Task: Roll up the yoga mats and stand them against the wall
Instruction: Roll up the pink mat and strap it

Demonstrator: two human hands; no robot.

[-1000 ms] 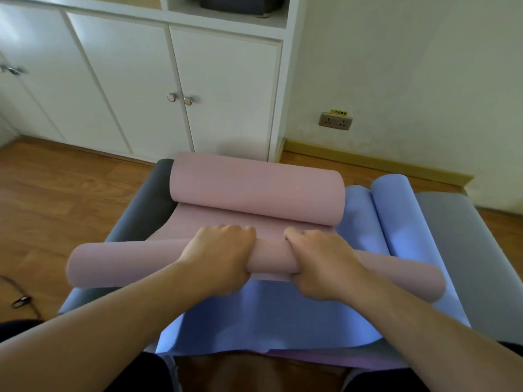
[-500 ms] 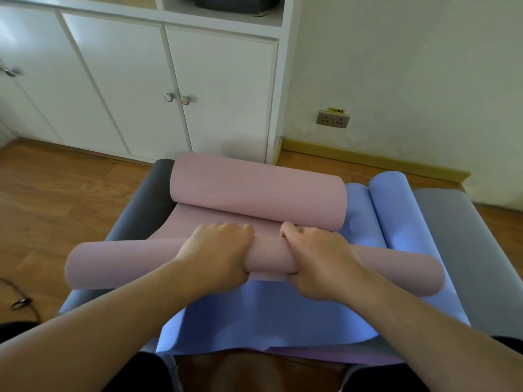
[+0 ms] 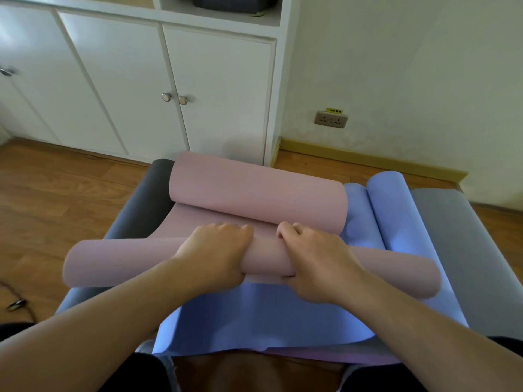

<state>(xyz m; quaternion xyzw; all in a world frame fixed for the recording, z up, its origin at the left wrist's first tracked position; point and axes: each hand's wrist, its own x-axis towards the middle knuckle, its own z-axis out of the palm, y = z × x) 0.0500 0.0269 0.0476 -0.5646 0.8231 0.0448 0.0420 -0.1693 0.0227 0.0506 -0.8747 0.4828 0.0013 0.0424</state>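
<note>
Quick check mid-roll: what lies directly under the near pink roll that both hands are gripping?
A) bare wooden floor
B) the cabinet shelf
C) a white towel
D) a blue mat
D: the near pink roll, gripped by the left hand and right hand, lies across the flat blue mat.

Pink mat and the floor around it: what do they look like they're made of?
Pink mat: looks like soft foam or rubbery plastic with a matte finish; it curls into a smooth roll and dents slightly under the left hand and right hand gripping it. Floor: wood or wood-look laminate, judging by brown grain and plank seams, with a low sheen.
</note>
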